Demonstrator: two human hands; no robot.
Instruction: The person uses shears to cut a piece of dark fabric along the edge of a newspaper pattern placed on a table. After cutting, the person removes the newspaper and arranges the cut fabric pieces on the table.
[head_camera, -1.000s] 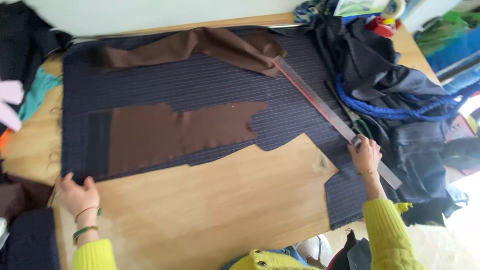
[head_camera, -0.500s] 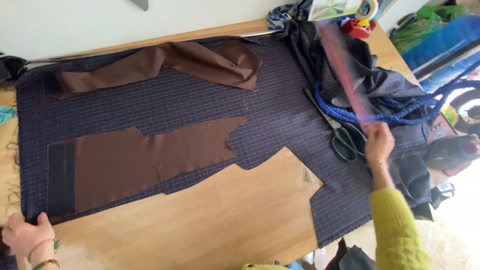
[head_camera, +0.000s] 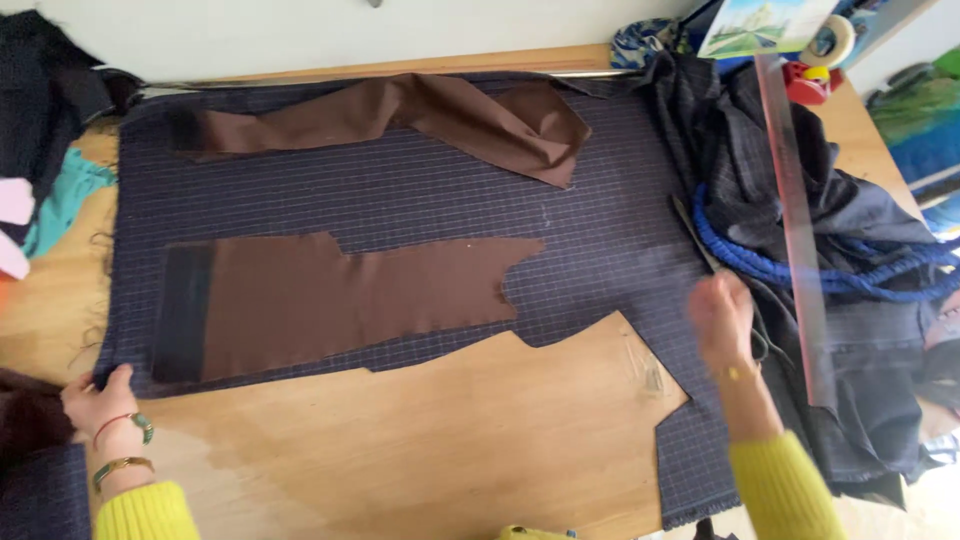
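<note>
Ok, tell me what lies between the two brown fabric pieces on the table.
In the head view, only the dark checked fabric shows between the upper folded brown piece and the lower flat brown piece; nothing else rests on that strip.

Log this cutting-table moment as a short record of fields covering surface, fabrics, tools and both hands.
surface: wooden table
main fabric: dark checked cloth, spread flat, lower edge cut away
on top: flat brown piece; folded brown piece near the far edge
tool: long clear ruler, lying over the dark heaped fabric at the right
cord: blue cord on that heap
left hand: grips the checked cloth's lower left corner
right hand: blurred, over the cloth's right edge, grasp unclear
sleeves: yellow
</note>
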